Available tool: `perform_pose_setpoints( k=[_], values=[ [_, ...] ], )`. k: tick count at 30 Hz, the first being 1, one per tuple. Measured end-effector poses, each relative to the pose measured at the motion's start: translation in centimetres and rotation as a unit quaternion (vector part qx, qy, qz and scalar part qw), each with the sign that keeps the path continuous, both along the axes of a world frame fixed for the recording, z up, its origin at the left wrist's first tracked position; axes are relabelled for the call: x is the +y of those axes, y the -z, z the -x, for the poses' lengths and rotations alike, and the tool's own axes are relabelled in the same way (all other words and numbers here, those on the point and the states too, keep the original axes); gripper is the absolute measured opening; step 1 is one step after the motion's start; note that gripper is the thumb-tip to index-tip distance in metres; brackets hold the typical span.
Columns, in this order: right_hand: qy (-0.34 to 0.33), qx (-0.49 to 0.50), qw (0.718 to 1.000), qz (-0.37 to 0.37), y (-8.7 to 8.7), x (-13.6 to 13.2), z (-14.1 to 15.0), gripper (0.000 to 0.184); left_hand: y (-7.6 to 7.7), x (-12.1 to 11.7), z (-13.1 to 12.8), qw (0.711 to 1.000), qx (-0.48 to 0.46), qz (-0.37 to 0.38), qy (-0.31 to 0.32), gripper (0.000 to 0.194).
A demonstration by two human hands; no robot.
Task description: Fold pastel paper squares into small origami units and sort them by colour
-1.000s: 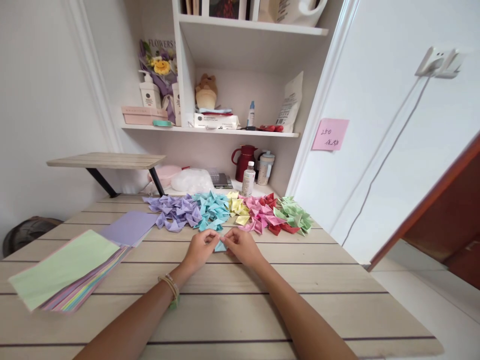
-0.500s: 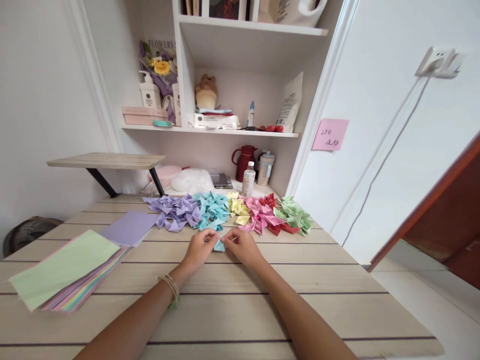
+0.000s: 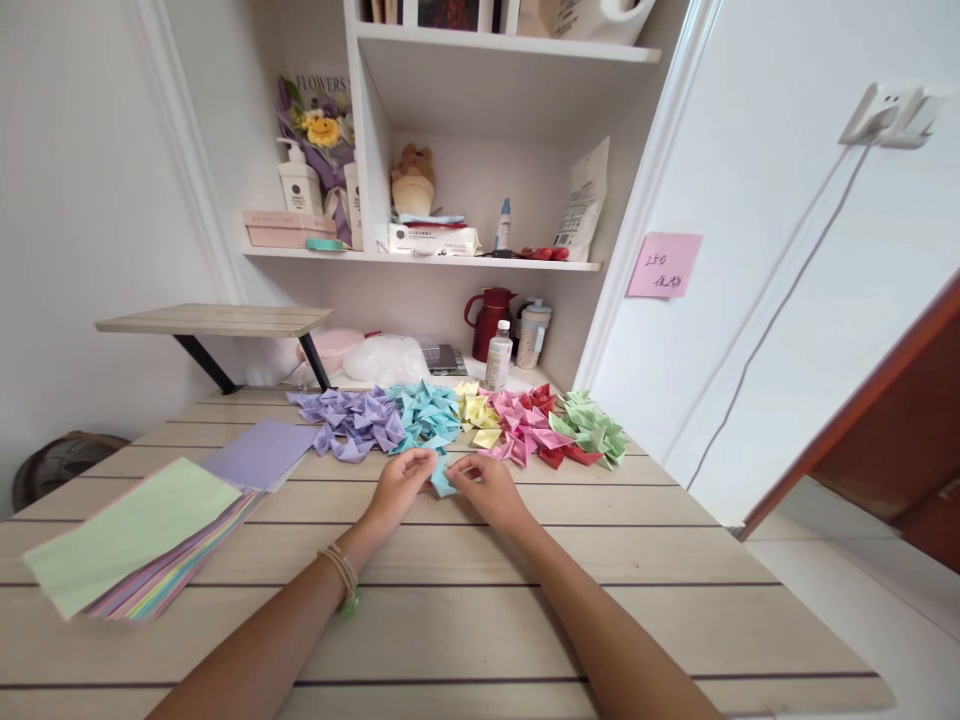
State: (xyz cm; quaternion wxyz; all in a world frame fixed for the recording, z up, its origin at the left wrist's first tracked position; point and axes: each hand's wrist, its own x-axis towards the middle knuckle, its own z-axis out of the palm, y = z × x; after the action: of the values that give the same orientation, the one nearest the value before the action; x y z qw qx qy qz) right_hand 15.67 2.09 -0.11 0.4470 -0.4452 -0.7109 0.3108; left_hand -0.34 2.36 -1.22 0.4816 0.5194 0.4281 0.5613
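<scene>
Between my two hands is a small folded piece of light blue paper [image 3: 442, 478], just above the table. My left hand [image 3: 405, 484] pinches its left side between thumb and fingertips, and a beaded bracelet circles that wrist. On the right side, my right hand [image 3: 486, 486] grips the paper with bent fingers. Just beyond the hands lies a heap of blue folded-paper pieces [image 3: 426, 412]. Beside it are heaps of purple pieces [image 3: 352, 420], yellow pieces [image 3: 477, 408], pink pieces [image 3: 517, 425] and green pieces [image 3: 592, 428], with some red ones among them.
On the left of the slatted table [image 3: 420, 630] lies a fanned stack of coloured paper sheets [image 3: 142, 535], with purple sheets [image 3: 259, 452] behind it. A small raised stand [image 3: 217, 320] is at the back left. A bottle [image 3: 498, 357] and a red jug [image 3: 491, 325] stand behind the heaps.
The blue paper has turned slightly and shows more of its face between my hands. Both hands keep nearly the same place, with the fingers shifted a little.
</scene>
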Motion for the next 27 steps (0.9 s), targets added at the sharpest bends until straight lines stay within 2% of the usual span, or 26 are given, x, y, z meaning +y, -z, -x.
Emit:
perform_pose_setpoints(
  k=[3,6,12,17,22,27],
  values=[
    [0.036,0.02,0.999,0.005,0.1,0.3,-0.4,0.022,-0.1,-0.1,0.0,0.998,-0.031,0.048,0.026,0.039],
    [0.04,0.021,0.999,0.008,0.1,0.5,-0.6,0.021,-0.1,-0.2,-0.1,0.996,-0.036,0.065,0.048,0.044],
    [-0.007,0.007,1.0,-0.012,0.2,0.4,-0.3,0.017,0.2,-0.1,-0.3,0.998,-0.009,0.043,0.048,0.042],
    [-0.016,0.053,0.998,0.011,0.4,0.2,0.1,0.025,0.1,0.1,-0.1,0.999,0.015,0.016,0.029,0.036],
    [-0.031,0.067,0.996,0.052,0.7,-0.1,0.5,0.047,0.2,0.2,0.0,1.0,-0.002,0.007,0.007,0.034],
    [-0.038,0.051,0.997,0.043,1.5,0.3,0.6,0.041,0.1,-0.2,-0.5,0.999,-0.045,0.018,0.019,0.036]
  ],
)
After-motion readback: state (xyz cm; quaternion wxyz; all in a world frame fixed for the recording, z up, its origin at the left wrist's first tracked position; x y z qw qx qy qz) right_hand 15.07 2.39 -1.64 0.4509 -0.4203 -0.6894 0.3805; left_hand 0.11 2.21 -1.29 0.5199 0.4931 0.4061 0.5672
